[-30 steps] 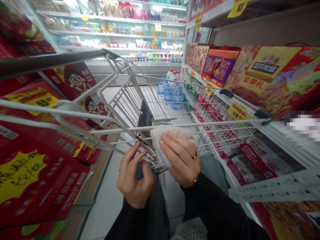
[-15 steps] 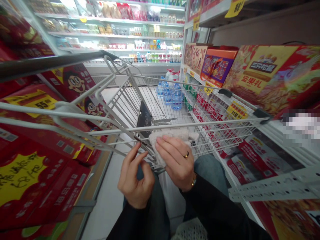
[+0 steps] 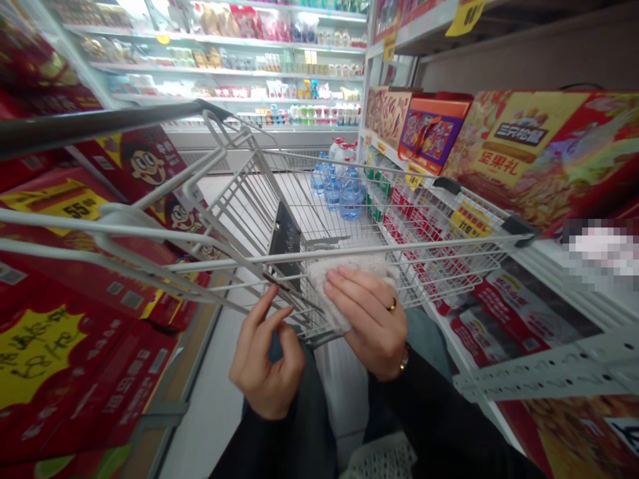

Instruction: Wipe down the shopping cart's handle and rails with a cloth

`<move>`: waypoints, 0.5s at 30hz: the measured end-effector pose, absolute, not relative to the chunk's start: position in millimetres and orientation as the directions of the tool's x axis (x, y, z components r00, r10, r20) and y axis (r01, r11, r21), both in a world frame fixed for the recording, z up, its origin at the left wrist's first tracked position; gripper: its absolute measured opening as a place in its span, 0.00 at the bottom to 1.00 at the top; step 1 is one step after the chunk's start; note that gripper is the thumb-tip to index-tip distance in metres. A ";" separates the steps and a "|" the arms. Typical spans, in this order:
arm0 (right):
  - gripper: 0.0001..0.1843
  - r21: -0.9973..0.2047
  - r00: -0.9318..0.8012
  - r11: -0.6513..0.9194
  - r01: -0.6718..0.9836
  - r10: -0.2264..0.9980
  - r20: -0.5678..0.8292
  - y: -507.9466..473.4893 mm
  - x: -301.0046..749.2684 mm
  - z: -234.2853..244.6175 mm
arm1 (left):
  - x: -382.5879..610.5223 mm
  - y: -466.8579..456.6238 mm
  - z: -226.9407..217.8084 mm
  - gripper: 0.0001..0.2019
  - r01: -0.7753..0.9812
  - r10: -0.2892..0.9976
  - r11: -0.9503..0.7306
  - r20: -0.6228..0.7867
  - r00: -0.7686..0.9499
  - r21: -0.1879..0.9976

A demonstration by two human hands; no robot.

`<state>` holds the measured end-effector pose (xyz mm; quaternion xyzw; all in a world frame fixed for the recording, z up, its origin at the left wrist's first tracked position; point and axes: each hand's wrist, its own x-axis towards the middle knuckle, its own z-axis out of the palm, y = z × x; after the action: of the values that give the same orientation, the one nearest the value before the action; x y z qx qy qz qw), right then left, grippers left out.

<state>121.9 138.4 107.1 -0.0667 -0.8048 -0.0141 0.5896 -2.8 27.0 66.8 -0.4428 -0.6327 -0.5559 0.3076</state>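
Note:
A metal wire shopping cart (image 3: 344,254) stands sideways before me, its dark handle (image 3: 100,123) at the upper left. My right hand (image 3: 372,316), with a ring on one finger, presses a whitish cloth (image 3: 324,273) against the cart's near side, just below the top rail. Part of the cloth is hidden under the fingers. My left hand (image 3: 267,359) is beside the lower wires near the handle end, fingers loosely bent and apart, holding nothing. Its index fingertip is at a cart bar; I cannot tell whether it touches. A dark panel (image 3: 285,239) shows inside the cart.
Red gift boxes (image 3: 114,372) are stacked close on the left. On the right a shelf holds snack boxes (image 3: 519,140) and packed drinks. Several large water bottles (image 3: 351,193) stand on the floor beyond the cart, before a lit refrigerated shelf (image 3: 224,70).
My right hand has slid the cloth a little to the right along the cart's side. My left hand has hardly moved. The view has shifted slightly.

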 end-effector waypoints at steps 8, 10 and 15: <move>0.24 0.015 -0.380 0.987 0.160 0.048 0.924 143.7 126.5 95.9 | -1.1 30.0 66.8 0.17 0.892 0.208 -0.041 0.877 -0.433 0.450; 0.23 0.016 -0.405 0.990 0.143 0.044 0.913 144.9 128.0 93.8 | -0.4 30.5 67.0 0.17 0.894 0.208 -0.041 0.879 -0.429 0.446; 0.23 0.014 -0.387 0.987 0.161 0.050 0.921 144.9 126.4 90.7 | 0.1 31.3 67.5 0.16 0.899 0.209 -0.032 0.883 -0.421 0.436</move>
<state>126.4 144.9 90.7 -0.0636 -0.8312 -0.0503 0.5501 0.1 31.3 67.5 -0.4430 -0.6252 -0.5653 0.3055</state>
